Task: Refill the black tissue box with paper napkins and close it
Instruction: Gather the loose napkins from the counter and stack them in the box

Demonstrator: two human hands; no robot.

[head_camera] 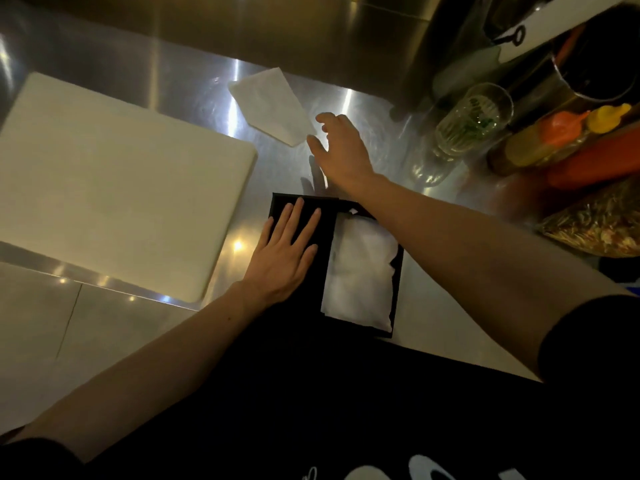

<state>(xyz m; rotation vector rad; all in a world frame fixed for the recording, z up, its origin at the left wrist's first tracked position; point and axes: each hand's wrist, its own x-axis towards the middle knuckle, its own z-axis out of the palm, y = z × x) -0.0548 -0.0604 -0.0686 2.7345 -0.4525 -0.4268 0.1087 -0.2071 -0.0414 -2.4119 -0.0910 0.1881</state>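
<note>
A shiny steel table point(194, 81) carries everything here. A large white cutting board point(114, 188) lies flat on its left part. A loose white napkin point(272, 105) lies farther back, near the middle. The black tissue box point(360, 265) sits at the near edge, open and full of white napkins. At the right stand a ribbed glass point(467, 123), squeeze bottles point(557, 136) and a clear food bag point(599, 223).

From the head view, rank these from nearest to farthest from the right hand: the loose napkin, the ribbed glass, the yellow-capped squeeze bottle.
Measured from the right hand:
1. Loose napkin, just left of the fingertips, on the steel counter.
2. Ribbed glass, to the hand's right.
3. Yellow-capped squeeze bottle, far right, beyond the glass.
</note>
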